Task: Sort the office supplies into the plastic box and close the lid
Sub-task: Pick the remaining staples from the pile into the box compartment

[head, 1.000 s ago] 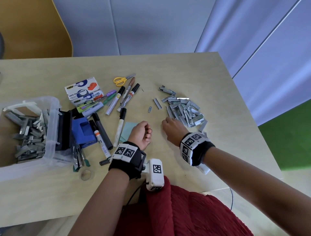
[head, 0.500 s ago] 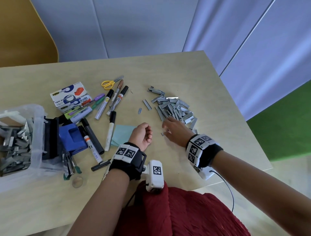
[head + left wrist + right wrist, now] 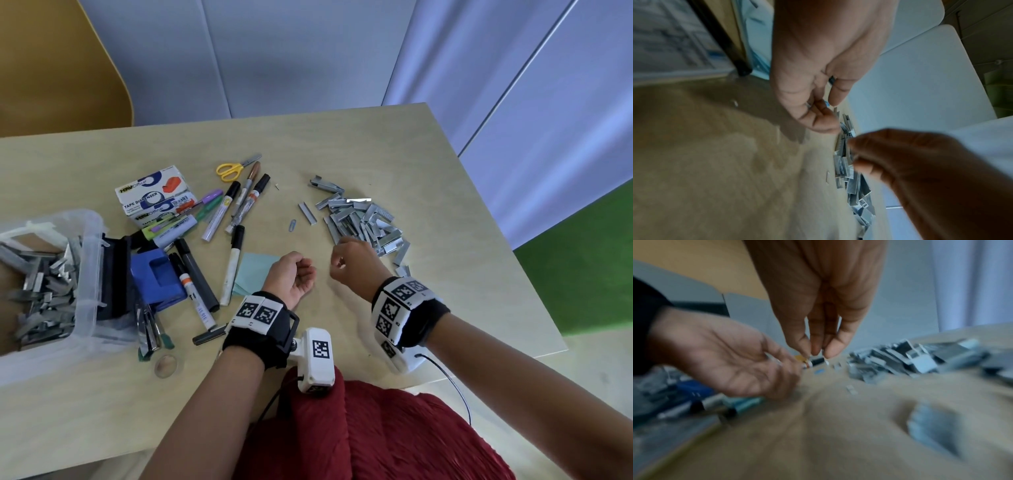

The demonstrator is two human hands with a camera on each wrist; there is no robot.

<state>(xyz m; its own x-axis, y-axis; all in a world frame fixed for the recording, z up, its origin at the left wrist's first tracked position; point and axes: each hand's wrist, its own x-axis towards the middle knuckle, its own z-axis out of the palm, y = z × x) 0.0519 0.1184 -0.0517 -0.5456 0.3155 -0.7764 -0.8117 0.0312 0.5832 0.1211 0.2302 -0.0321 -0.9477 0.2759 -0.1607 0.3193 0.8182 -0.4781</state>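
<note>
Since a moment ago my right hand (image 3: 352, 263) has lifted off the pile of staple strips (image 3: 364, 222) and drawn back toward my left hand (image 3: 291, 279), so the two now sit close together over the table (image 3: 428, 192), just in front of the pile. On the right, my grip is pressed together, thumb and fingertips (image 3: 833, 350) pinching something small and pale; the blur keeps me from saying for sure what it is. On the left, my grip is cupped palm-up with the fingers loosely curled, beside the pale blue sticky notes (image 3: 255, 270). Off to my left stands the plastic box (image 3: 87, 274), open, with staple strips already inside. Markers (image 3: 236, 205), yellow scissors (image 3: 233, 168), tape dispenser boxes (image 3: 154, 193) and a blue paper clip (image 3: 292, 225) lie out on the table.
</note>
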